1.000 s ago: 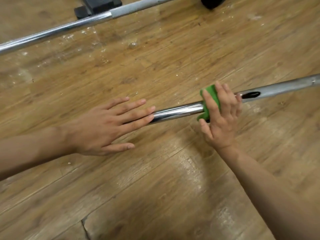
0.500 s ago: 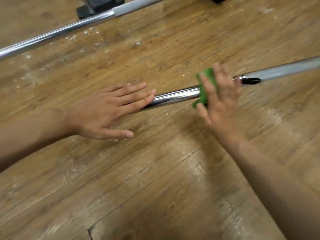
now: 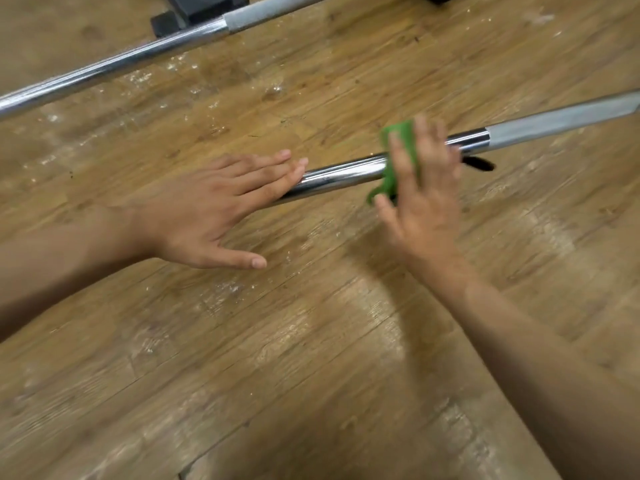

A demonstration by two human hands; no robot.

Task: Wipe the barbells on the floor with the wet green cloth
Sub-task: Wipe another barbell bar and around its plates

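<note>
A chrome barbell [image 3: 341,174] lies on the wooden floor, running from the middle up to the right edge, with a matte grey section at its right. My left hand [image 3: 211,206] lies flat on its left part, fingers straight, pressing it down. My right hand [image 3: 420,188] presses the green cloth [image 3: 401,147] over the bar with straight fingers; the cloth drapes round the bar under my palm. A second barbell [image 3: 114,65] lies across the top left of the floor.
A black block [image 3: 204,8] sits behind the second barbell at the top. A small black mark [image 3: 479,163] shows on the floor beside the near bar. White specks of dust are scattered on the wooden floor [image 3: 311,358].
My right hand with the cloth has slid a little left along the bar, uncovering the chrome up to the grey section. My left hand still presses the bar. The view has shifted.
</note>
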